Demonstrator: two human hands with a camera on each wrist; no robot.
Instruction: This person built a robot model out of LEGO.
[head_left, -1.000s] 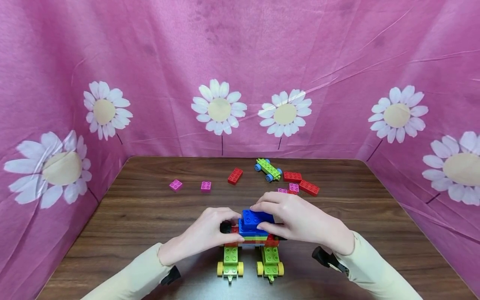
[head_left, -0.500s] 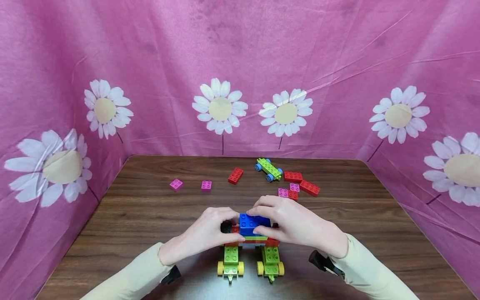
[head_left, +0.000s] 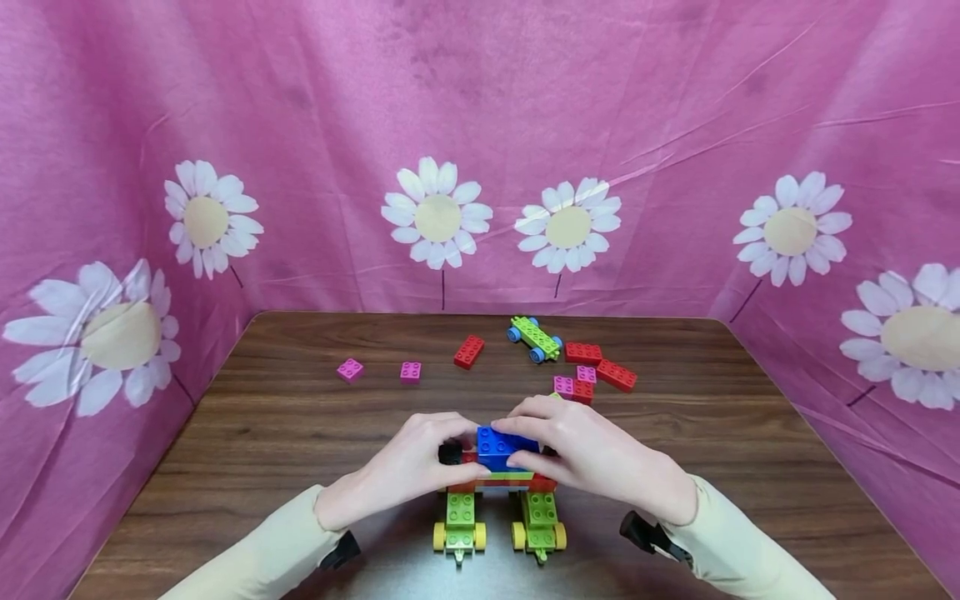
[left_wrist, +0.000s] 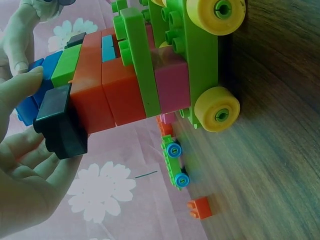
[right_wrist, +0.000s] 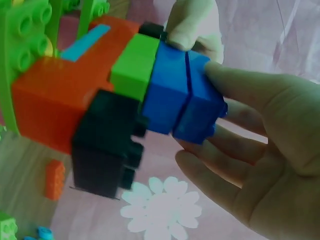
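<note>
A brick model stands near the front of the table on two green wheeled bases [head_left: 461, 517] with yellow wheels. Above them are a pink brick [left_wrist: 172, 80], red bricks [left_wrist: 92, 85], a green brick [right_wrist: 135, 67] and two stacked blue bricks. My left hand [head_left: 416, 458] grips the model's left side beside a black brick [left_wrist: 60, 120], thumb in front and fingers behind. The upper blue brick [right_wrist: 200, 110] is pinched from above by my right hand [head_left: 585, 442]. It lines up over the lower blue brick [right_wrist: 167, 90], a thin dark seam between them. A second black brick [right_wrist: 102, 145] sticks out at the right.
Farther back lie a red brick [head_left: 469, 352], two pink bricks, one of them [head_left: 410, 372] nearer the middle, and a green wheeled base [head_left: 536, 337] with blue wheels. A cluster of red [head_left: 617, 375] and pink bricks [head_left: 563, 386] lies right of it. A pink flowered cloth [head_left: 480, 100] surrounds the table.
My right hand has moved slightly left and down with the upper blue brick, which was raised and offset and now sits in line on the lower one. My left hand has stayed in place.
</note>
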